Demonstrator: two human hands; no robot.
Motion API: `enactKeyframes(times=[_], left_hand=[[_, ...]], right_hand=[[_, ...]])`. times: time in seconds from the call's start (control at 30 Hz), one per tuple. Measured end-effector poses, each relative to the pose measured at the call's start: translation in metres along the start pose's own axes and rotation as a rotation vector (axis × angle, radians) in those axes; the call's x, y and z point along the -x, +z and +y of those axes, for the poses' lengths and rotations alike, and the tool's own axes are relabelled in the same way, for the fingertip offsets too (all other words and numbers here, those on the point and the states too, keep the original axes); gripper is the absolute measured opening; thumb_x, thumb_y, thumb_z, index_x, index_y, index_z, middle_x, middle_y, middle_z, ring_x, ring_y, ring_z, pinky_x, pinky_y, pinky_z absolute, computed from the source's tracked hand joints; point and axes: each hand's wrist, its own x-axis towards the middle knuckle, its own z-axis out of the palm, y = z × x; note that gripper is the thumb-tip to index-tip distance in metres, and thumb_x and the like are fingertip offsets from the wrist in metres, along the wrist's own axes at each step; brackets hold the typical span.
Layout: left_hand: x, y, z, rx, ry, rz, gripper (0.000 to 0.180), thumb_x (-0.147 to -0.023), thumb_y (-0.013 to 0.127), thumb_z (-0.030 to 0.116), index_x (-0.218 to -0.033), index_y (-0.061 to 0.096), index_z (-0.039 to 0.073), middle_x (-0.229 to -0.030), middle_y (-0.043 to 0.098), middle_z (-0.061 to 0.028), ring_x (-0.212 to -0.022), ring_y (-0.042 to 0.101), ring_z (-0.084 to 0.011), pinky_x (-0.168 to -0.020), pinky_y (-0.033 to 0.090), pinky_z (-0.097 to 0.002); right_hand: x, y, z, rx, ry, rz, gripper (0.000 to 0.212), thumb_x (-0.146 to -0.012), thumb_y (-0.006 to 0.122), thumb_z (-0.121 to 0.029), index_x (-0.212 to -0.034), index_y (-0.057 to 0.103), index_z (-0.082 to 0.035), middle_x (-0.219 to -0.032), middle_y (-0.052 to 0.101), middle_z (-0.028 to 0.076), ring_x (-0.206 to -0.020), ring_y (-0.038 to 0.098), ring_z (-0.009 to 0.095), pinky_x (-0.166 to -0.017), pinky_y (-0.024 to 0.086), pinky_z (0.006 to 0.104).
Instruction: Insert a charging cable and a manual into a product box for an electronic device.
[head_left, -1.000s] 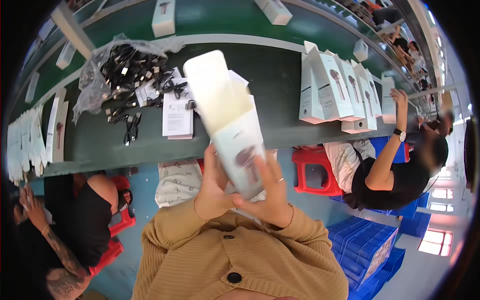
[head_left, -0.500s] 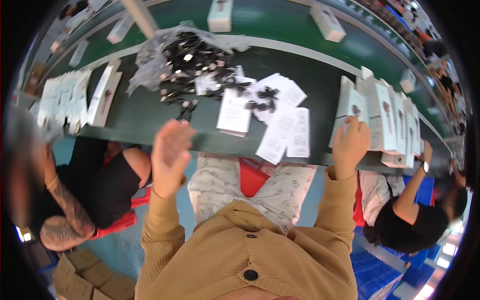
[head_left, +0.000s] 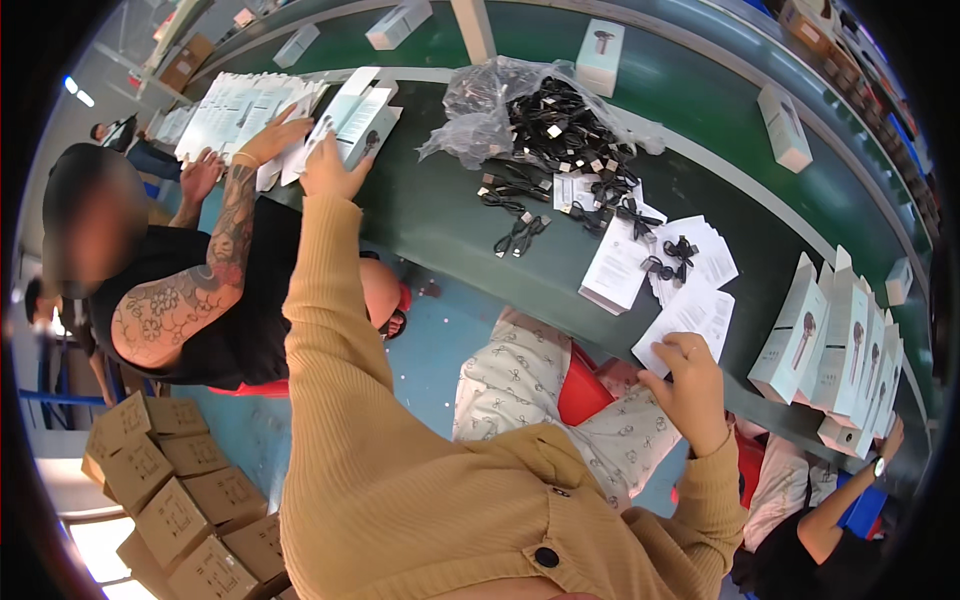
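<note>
left grip [head_left: 336,172] newly at white box [head_left: 368,126]

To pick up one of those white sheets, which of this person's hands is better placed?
Probably the right hand: it is right at the near edge of the white sheets. The left hand is stretched well away from them, at a white box.

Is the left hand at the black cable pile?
No, the left hand is at a white box, left of the black cables.
</note>
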Motion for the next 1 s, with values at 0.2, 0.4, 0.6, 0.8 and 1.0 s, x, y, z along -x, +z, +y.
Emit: enactKeyframes(times=[0.2,0.4,0.6,0.8,1.0], left_hand=[[-0.009,-0.007,-0.007,-0.253,0.007,-0.168,0.073,-0.069,0.071,0.048,-0.128,0.047,0.011,-0.119,0.054,-0.0173,-0.11,0.053,-0.0356,-0.087,0.044,-0.0505],[0.03,-0.039,-0.01,0.171,0.124,0.226,0.073,-0.068,0.079,0.026,-0.127,0.045,-0.001,-0.111,0.056,-0.019,-0.102,0.054,-0.0346,-0.09,0.043,-0.0453],[0.151,-0.136,0.092,1.348,-0.074,-0.571,0.084,-0.066,0.084,0.039,-0.126,0.043,-0.003,-0.117,0.054,-0.0102,-0.105,0.053,-0.0169,-0.092,0.042,-0.0342],[0.208,-0.141,0.182,1.617,0.101,-0.926,0.086,-0.062,0.087,0.037,-0.126,0.045,-0.002,-0.117,0.057,-0.0081,-0.105,0.057,-0.018,-0.09,0.044,-0.0321],[0.207,-0.151,0.196,1.323,0.332,-1.0,0.088,-0.056,0.089,0.035,-0.125,0.047,0.0,-0.106,0.064,-0.016,-0.098,0.064,-0.0253,-0.086,0.048,-0.0333]], right_hand=[[-0.008,-0.014,0.009,-0.124,-0.018,0.152,0.009,-0.078,0.064,-0.002,-0.087,0.066,-0.003,-0.078,0.064,0.014,-0.07,0.061,0.032,-0.062,0.05,0.0374],[-0.001,-0.066,0.001,-0.191,0.274,0.54,0.017,-0.082,0.059,0.006,-0.097,0.066,0.002,-0.079,0.068,0.014,-0.063,0.067,0.018,-0.056,0.049,0.0252],[0.017,-0.105,-0.002,-0.713,0.293,0.691,0.014,-0.086,0.061,0.004,-0.1,0.064,0.004,-0.082,0.067,0.012,-0.063,0.067,0.019,-0.051,0.047,0.0215],[0.011,-0.116,-0.025,-0.723,0.169,0.643,0.016,-0.084,0.059,0.007,-0.099,0.063,0.006,-0.082,0.067,0.013,-0.064,0.067,0.02,-0.054,0.051,0.0222],[-0.01,-0.116,-0.035,-0.363,-0.108,0.299,0.023,-0.073,0.06,0.012,-0.091,0.068,0.0,-0.078,0.069,0.012,-0.062,0.066,0.017,-0.056,0.049,0.0225]])
